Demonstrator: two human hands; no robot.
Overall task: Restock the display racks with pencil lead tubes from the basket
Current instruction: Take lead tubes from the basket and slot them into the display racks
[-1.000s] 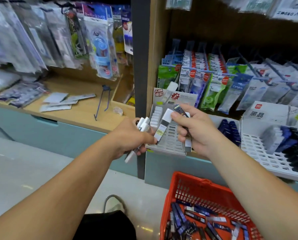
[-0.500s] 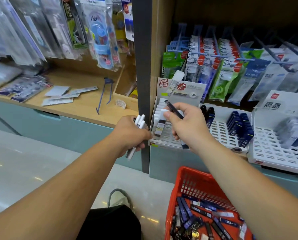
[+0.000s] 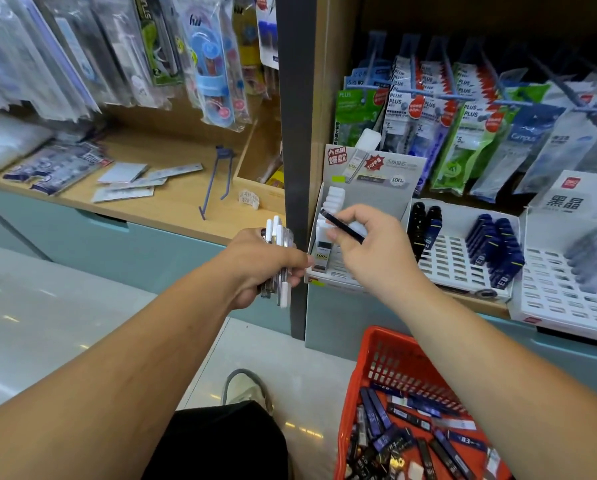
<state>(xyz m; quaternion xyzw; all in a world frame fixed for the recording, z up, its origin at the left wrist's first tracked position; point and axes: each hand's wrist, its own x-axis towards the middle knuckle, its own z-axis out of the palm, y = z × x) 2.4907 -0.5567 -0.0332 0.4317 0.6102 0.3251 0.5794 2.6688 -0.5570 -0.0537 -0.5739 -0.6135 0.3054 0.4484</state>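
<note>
From the head camera, the left hand (image 3: 262, 268) is curled tight round a bundle of white-capped tubes (image 3: 277, 233). Their caps stick up above the knuckles and their lower ends show below the fist. The right hand (image 3: 373, 258), just beside it across a dark upright post (image 3: 295, 168), pinches a slim dark tube (image 3: 342, 227) between thumb and forefinger, with the other fingers loosely bent. That tube lies slantwise, its free end pointing up and toward the left hand.

Directly beyond the right hand's thumb stands a grey rack (image 3: 376, 188). A labelled tube (image 3: 322, 254) sits upright in its near corner, right at the thumb tip; whether the thumb touches it cannot be told. A row of white caps (image 3: 335, 199) fills the slots behind it.

On the outer side of the right hand is a second rack (image 3: 452, 268), a white grid partly filled with navy tubes (image 3: 494, 244). Hanging packets (image 3: 463, 109) are above both racks.

Below the right forearm sits the red basket (image 3: 390, 362) on the floor, with loose tubes (image 3: 376, 417) heaped in it, mostly dark. Beyond the left hand runs a wooden shelf (image 3: 172, 206) with a metal hook (image 3: 217, 181) lying on it.
</note>
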